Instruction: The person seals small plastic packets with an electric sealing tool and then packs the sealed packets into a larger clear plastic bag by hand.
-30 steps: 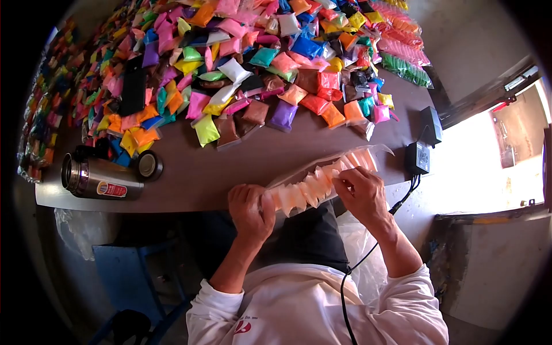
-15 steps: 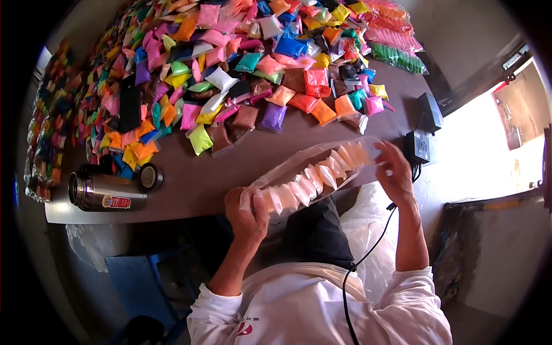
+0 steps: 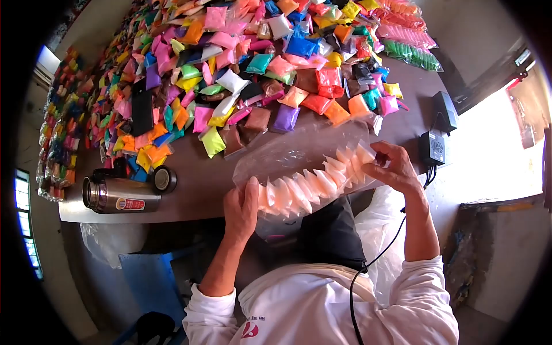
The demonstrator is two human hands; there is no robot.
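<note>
Between my two hands, over the front edge of the table, a clear plastic bag (image 3: 270, 155) is stretched out. Inside it lies a row of pale peach packets (image 3: 305, 188), standing side by side. My left hand (image 3: 241, 207) grips the bag's left end, thumb on top. At the other end, my right hand (image 3: 394, 168) pinches the bag's right side beside the last packets. Part of the bag's underside is hidden by the packets.
A large heap of colourful small packets (image 3: 286, 117) covers the table's (image 3: 195, 190) far side. An uncapped steel flask (image 3: 121, 194) lies at left near its lid (image 3: 165, 179). A black phone (image 3: 141, 109) rests on the heap. A black box with cables (image 3: 432, 148) sits at right.
The bag has been spread wider and flatter, its upper side now opened out toward the heap. My right hand has closed in on the packets at its end. The view has shifted slightly.
</note>
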